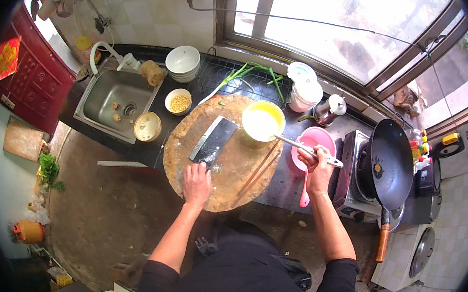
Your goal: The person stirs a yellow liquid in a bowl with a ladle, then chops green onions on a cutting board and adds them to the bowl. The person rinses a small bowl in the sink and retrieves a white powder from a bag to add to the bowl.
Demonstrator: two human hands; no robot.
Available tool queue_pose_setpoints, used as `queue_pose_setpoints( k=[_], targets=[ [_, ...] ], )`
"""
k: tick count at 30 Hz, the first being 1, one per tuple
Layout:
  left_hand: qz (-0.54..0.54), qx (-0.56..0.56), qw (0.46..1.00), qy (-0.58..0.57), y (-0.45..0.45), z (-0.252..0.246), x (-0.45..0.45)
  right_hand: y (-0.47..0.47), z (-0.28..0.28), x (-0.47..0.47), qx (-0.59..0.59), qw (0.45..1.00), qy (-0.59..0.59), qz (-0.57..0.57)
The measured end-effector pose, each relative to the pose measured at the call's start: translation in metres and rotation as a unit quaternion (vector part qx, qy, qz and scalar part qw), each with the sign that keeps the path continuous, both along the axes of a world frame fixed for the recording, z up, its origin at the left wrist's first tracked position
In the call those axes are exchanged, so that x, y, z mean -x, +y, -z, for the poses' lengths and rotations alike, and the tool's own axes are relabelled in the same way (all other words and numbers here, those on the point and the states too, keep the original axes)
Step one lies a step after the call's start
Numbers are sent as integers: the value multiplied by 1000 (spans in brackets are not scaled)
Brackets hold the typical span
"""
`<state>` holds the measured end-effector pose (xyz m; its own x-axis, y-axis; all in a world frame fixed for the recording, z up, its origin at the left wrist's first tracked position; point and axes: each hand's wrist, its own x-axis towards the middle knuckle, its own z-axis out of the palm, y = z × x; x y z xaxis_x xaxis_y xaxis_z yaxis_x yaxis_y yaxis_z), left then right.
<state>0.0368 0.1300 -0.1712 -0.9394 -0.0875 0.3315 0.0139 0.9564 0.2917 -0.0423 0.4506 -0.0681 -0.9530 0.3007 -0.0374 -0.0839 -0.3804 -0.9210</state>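
Observation:
A round wooden chopping board (230, 191) lies before me, with a cleaver (216, 140) flat on its left half. My left hand (197, 184) rests at the cleaver's near end; the fingers cover its handle, so the hold cannot be told. My right hand (318, 166) grips the metal handle of a utensil (305, 147). That utensil's far end reaches the rim of a yellow-edged bowl (263, 121), whose bright contents are washed out by glare. Two wooden chopsticks (259, 167) lie on the board's right side. Under the right hand's utensil is a pink plastic scoop (314, 141).
A wok (395, 160) stands on the gas stove (356, 198) at right, handle towards me. Behind the board are spring onions (240, 75) on a wire rack (224, 64). Left are a bowl of yellow beans (178, 101), stacked white bowls (182, 64) and a steel sink (117, 98).

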Motion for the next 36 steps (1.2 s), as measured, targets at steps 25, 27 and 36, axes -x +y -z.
queue_pose_setpoints(
  k=[25,27,36],
  targets=[
    [0,-1,1000,4,-1,2,1,25,-31,4,-601,707,312,-206],
    [-1,2,1000,6,-1,2,1,23,-23,-2,-584,739,275,-191],
    [1,0,1000,-4,-1,1,0,-4,0,-8,4,1000,4,-8]
  ],
)
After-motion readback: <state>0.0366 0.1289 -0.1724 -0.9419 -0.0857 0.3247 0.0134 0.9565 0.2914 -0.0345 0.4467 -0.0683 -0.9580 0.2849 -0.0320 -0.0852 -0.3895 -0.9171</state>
